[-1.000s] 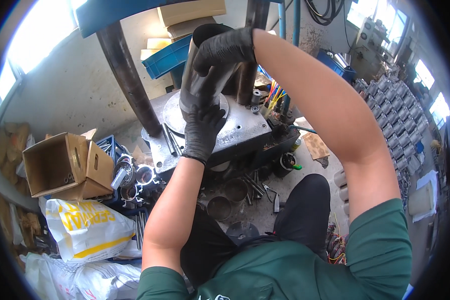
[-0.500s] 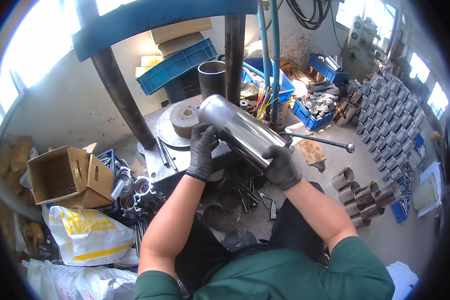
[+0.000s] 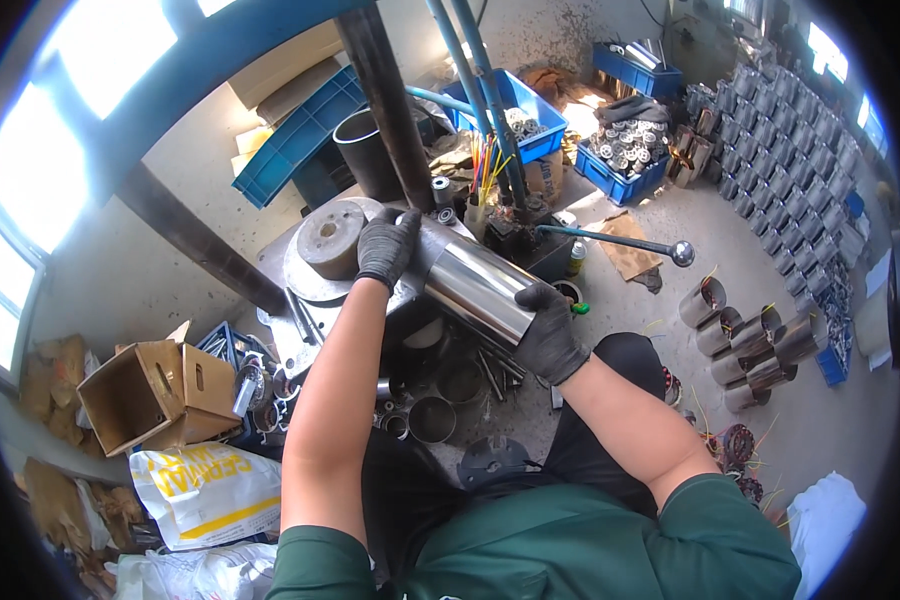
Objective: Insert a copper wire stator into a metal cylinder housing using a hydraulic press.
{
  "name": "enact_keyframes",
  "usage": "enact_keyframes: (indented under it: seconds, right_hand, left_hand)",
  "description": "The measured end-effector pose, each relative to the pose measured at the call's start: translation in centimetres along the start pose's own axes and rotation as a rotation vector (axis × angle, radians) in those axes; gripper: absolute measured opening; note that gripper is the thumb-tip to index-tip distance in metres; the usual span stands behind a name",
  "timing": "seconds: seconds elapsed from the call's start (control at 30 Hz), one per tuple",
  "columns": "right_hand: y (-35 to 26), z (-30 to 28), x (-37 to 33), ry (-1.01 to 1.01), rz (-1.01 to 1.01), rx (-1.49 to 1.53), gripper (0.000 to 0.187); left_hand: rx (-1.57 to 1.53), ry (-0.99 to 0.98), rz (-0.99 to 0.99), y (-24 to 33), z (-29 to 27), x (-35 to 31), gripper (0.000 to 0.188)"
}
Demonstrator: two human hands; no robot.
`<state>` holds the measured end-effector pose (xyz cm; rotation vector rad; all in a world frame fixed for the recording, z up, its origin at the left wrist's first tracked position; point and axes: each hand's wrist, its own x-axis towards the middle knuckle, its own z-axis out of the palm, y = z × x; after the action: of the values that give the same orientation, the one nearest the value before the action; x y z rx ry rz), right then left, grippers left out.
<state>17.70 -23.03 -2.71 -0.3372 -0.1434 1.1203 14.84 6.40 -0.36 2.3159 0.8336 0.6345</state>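
A shiny steel cylinder (image 3: 482, 288) slants before me, its far end up and left, its near end down and right. My left hand (image 3: 388, 246), in a dark glove, is closed over the far end. Around the near end is my right hand (image 3: 552, 335), gloved as well, with the thumb along the top. Just left of the left hand, a thick grey round block (image 3: 330, 240) with a centre hole lies on a round plate of the press bed (image 3: 292, 265). The inside of the cylinder is hidden.
Dark press posts (image 3: 382, 95) rise beyond the bed. A ball-ended lever (image 3: 620, 240) sticks out to the right. Blue bins (image 3: 610, 180) hold metal parts. Stacked cylinders (image 3: 790, 180) stand at far right; an open carton (image 3: 130, 395) sits at left. Metal rings (image 3: 431, 420) lie below.
My left hand has shifted from beneath the cylinder to its far end. The cylinder has come lower, beside the round block, and the view has turned somewhat.
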Motion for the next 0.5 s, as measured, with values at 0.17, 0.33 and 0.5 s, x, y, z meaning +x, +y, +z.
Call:
enact_keyframes:
  seconds: [0.17, 0.33, 0.5]
  right_hand:
    - [0.5, -1.0, 1.3, 0.288, -0.093, -0.087, 0.074]
    - [1.7, -0.6, 0.2, 0.437, -0.122, -0.053, 0.042]
    - [2.1, -0.9, -1.7, 0.296, -0.164, -0.089, 0.024]
  left_hand:
    - [0.051, 0.051, -0.060, 1.7, 0.0, 0.2, 0.048]
    - [0.046, 0.052, -0.132, 1.5, 0.5, 0.5, 0.062]
    - [0.716, -0.011, 0.393, -0.4, 1.4, 1.0, 0.032]
